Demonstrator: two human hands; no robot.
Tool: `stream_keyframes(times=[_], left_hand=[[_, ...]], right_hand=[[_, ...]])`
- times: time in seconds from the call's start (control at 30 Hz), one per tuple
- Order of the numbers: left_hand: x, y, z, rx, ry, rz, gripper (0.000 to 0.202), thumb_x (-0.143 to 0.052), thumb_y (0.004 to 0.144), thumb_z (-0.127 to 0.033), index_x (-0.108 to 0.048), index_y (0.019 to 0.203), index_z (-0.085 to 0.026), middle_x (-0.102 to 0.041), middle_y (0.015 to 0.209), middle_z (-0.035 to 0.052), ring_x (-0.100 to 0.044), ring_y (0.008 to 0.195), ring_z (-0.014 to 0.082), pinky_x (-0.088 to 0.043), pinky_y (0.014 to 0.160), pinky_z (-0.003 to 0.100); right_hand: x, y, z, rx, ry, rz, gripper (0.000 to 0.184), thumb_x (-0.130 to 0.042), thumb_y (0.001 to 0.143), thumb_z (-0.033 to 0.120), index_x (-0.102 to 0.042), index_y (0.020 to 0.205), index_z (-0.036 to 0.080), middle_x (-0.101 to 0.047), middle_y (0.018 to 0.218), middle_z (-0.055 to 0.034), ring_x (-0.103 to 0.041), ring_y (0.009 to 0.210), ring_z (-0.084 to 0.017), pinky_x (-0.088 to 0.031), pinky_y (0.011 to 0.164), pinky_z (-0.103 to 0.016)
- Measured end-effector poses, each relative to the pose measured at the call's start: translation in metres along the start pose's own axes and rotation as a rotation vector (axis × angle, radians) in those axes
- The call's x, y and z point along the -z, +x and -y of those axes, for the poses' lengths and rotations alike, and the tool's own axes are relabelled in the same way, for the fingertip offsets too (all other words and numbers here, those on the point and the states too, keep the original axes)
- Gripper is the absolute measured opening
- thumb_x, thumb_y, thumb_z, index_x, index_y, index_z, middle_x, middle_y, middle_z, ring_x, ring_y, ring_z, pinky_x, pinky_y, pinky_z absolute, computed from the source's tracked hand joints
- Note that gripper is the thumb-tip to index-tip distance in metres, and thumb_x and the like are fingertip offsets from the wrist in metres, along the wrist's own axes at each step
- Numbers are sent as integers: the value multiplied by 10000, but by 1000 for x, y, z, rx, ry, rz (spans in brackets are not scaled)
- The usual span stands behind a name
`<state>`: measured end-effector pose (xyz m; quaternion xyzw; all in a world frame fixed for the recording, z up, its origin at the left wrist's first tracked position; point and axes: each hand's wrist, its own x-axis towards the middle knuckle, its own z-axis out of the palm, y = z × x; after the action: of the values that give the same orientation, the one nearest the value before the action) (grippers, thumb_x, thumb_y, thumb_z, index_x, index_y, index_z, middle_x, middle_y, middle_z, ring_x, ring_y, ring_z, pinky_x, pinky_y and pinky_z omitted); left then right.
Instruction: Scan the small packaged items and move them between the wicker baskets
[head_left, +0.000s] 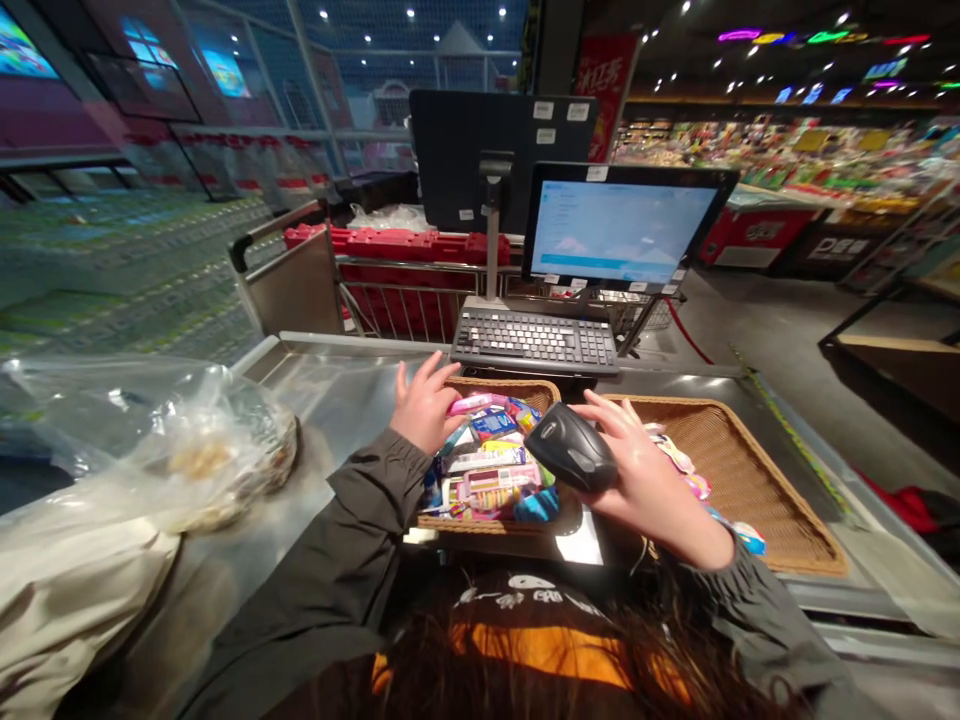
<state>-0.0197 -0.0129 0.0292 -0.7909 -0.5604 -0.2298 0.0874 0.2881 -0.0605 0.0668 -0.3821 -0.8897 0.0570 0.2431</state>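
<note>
While the right hand (641,465) bears a handheld barcode scanner (574,450), step in hand: apparently, sorting through packaged goods (499,485) for scanning; the next move would call for a barcode turned squarely towards the scanner.
Right hand: grasping the black scanner, some fingers stretched out on its far side.
Left hand (424,408): partly open, fingers spread, its thumb side touching a slim pink packet (480,402); whether that is pinched, I cannot tell.
Packaged goods: piled in the left wicker basket (487,525), just beside the left hand.
Right wicker basket (757,480): partly behind the right hand and wrist, with colourful packets (750,538) inside.
Table (319,375): metal, carrying both baskets; a clear plastic bag (202,440) lies at the left.
Beyond the baskets: a keyboard (536,340) and a lit monitor (619,230).
</note>
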Motion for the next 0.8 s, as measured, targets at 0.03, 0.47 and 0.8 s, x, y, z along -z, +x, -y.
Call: stream_keyframes(times=[0.03,0.47,0.8], left_hand=[[0,-7,5,19,0,32,73,-757,771,-255,-706,785,-205,-601,1391,97,-379,1421,375,-121,1141,747],[-13,-74,38,61,-63,387,116,-795,702,-265,-766,813,-252,-596,1398,85,-344,1435,402,-91,1127,753],[-23,-67,31,-84,-30,606,341,-824,690,-382,-760,1004,-268,-492,1492,143,-321,1449,399,-158,1110,742]], right_hand=[[-2,2,0,8,5,8,437,-657,752,258,-620,1181,179,-571,1355,-175,-386,1410,-403,-271,1113,-724],[-32,17,7,59,107,118,507,-654,726,219,-598,1229,194,-568,1363,-166,-385,1412,-410,-201,1131,-744],[-33,12,2,-21,124,145,523,-670,726,233,-598,1242,183,-551,1383,-159,-362,1425,-395,-182,1153,-715]])
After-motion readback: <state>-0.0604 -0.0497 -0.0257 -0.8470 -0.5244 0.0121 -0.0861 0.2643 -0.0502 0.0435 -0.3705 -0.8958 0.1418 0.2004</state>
